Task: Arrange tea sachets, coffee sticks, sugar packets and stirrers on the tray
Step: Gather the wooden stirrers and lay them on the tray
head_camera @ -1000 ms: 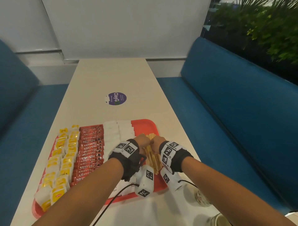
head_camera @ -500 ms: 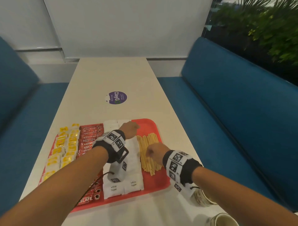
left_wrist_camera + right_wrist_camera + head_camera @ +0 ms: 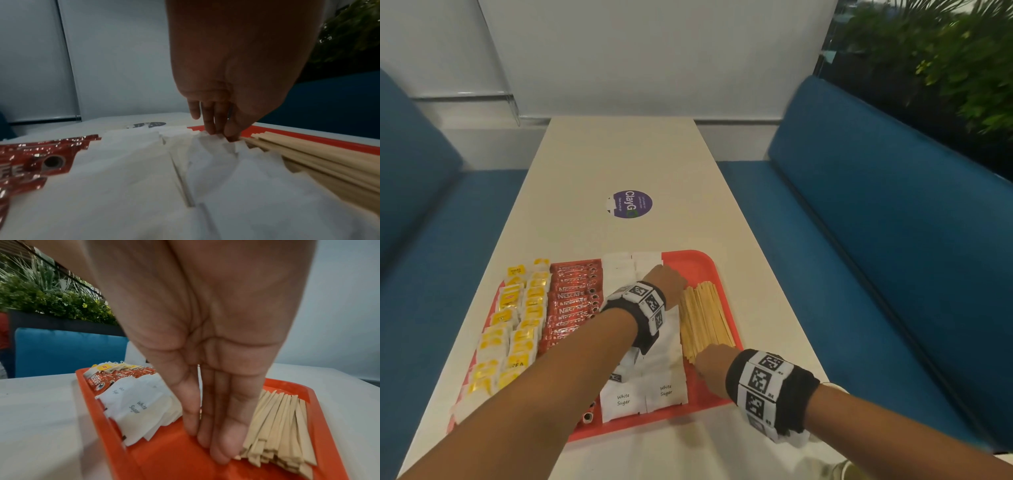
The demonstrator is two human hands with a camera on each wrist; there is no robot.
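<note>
A red tray (image 3: pixel 702 263) holds four rows: yellow tea sachets (image 3: pixel 517 318) at the left, red coffee sticks (image 3: pixel 575 298), white sugar packets (image 3: pixel 643 394), and wooden stirrers (image 3: pixel 705 318) at the right. My left hand (image 3: pixel 666 281) reaches over the sugar row. Its straight fingers (image 3: pixel 211 128) point down and touch the far sugar packets (image 3: pixel 205 146) right beside the stirrers (image 3: pixel 308 155). My right hand (image 3: pixel 710 365) is at the stirrers' near ends. Its straight fingers (image 3: pixel 218 449) press on the tray floor (image 3: pixel 168 456) against the stirrer bundle (image 3: pixel 283 426). Neither hand holds anything.
The tray sits at the near end of a long pale table (image 3: pixel 619 154) with a round purple sticker (image 3: pixel 629 204) in its middle. Blue benches (image 3: pixel 876 240) run along both sides. A paper cup (image 3: pixel 849 471) stands by my right forearm at the table's near right corner.
A second ago both hands were together on the middle of the stirrers. The left hand has moved to the far end of the sugar row, and the right has drawn back to the stirrers' near ends.
</note>
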